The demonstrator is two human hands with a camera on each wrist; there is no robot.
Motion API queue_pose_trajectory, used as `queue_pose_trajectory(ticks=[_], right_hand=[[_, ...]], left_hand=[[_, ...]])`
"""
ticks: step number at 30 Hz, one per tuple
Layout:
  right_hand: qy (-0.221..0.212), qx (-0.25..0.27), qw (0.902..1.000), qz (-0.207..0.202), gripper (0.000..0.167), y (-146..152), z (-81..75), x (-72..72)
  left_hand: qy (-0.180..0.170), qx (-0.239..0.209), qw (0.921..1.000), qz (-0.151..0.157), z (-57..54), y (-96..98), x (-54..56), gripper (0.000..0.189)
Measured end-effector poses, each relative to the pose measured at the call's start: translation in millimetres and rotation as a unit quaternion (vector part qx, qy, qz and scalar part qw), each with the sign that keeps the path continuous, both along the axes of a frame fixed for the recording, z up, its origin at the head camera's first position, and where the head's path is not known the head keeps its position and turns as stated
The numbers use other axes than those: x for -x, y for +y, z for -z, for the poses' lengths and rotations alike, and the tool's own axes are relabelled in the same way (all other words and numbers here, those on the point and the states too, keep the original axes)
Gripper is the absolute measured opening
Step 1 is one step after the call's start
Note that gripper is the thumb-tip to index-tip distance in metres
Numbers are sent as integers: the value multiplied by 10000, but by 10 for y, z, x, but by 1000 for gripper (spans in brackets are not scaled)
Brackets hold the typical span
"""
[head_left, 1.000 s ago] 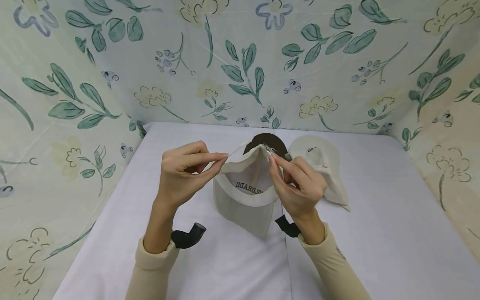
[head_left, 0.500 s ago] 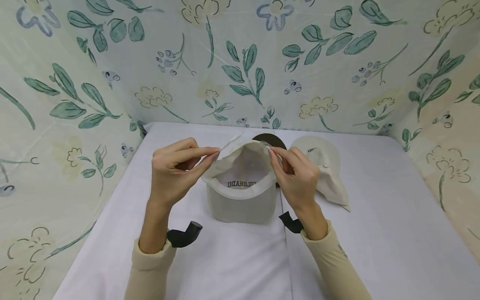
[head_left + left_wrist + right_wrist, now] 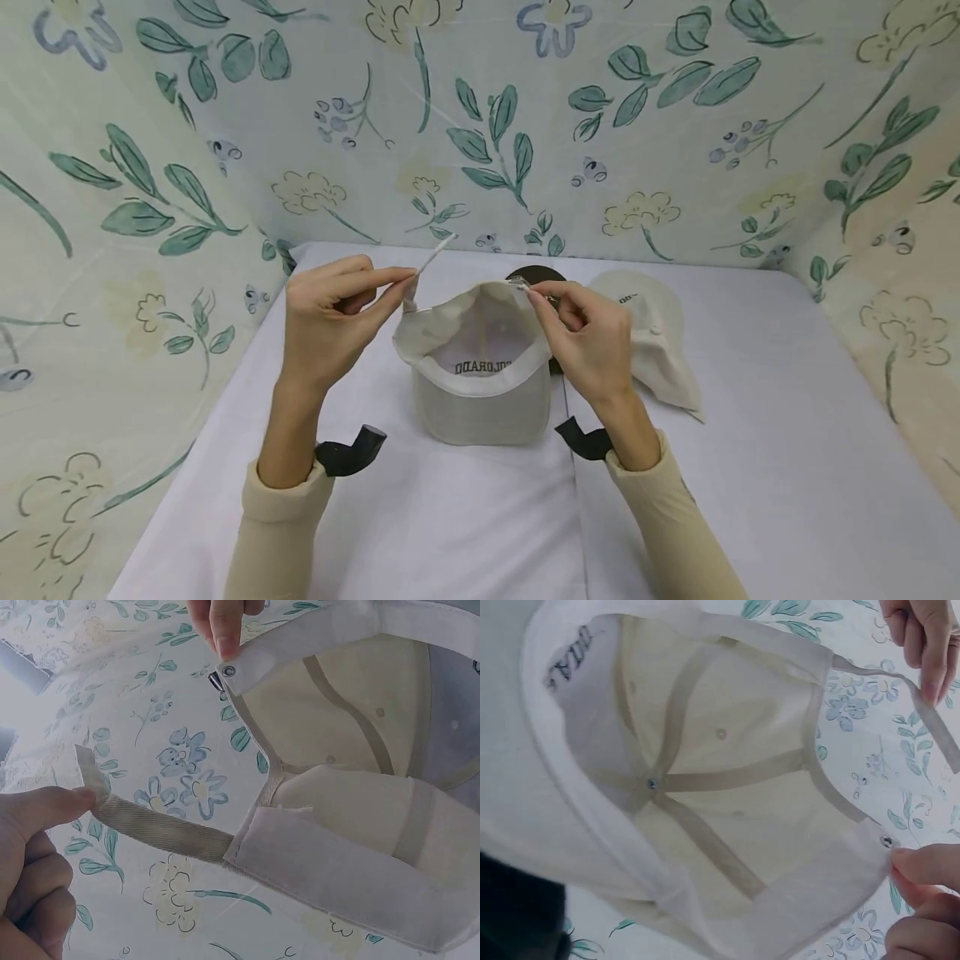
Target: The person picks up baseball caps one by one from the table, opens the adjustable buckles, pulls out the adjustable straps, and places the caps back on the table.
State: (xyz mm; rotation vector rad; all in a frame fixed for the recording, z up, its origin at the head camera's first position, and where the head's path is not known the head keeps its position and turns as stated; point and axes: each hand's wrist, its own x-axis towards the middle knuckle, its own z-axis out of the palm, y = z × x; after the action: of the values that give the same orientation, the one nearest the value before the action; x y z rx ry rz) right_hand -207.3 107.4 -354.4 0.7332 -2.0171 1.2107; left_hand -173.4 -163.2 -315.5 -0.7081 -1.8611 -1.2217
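An off-white baseball cap point(image 3: 482, 419) hangs between both hands in the head view, opening toward me and brim down, the COLORADO lettering seen reversed inside. Thumb and forefinger of my left hand point(image 3: 330, 321) pinch its back strap point(image 3: 165, 829), whose loose end sticks up past the fingertips. My right hand point(image 3: 588, 342) pinches the other back corner, right beside a metal eyelet point(image 3: 229, 671). A small metal buckle point(image 3: 216, 681) shows at that corner. Strap and buckle are apart, so the cap's back is unfastened. Inside, taped seams meet at the crown, as the right wrist view shows.
Behind the held cap lies a dark brown cap point(image 3: 536, 273), mostly hidden. Another off-white cap point(image 3: 656, 358) rests right of it on the white-covered table point(image 3: 787, 467). A floral cloth point(image 3: 480, 167) hangs around the back and sides. Each wrist carries a black mount point(image 3: 351, 452).
The left hand has moved left and up with the strap, whose free end now stands clear of the buckle. The cap has turned to face me squarely; the right hand shifted slightly left.
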Motion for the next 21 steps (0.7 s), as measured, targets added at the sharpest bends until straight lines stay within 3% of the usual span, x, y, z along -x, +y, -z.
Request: queue_pose_trajectory(ticks=[5,13,16,21], right_hand=[[-717,-132,9972,-173,10,-110,-135,83],[-1107,-586,9920,-163,8,-174,-227,84],[-1519,-1209,9810,38,9,-159,-245,92],[-2359,-2113,9484,178,15,-150,-279,189]], left_hand=[[-5,-178,9995,-255,-93,-50,56,10],[-76,-344,9979,-541,-209,-120,33,6],[-203,-59,9967,-785,-250,-162,27,5],[-481,796,9890,-1150,-283,-217,88,5]])
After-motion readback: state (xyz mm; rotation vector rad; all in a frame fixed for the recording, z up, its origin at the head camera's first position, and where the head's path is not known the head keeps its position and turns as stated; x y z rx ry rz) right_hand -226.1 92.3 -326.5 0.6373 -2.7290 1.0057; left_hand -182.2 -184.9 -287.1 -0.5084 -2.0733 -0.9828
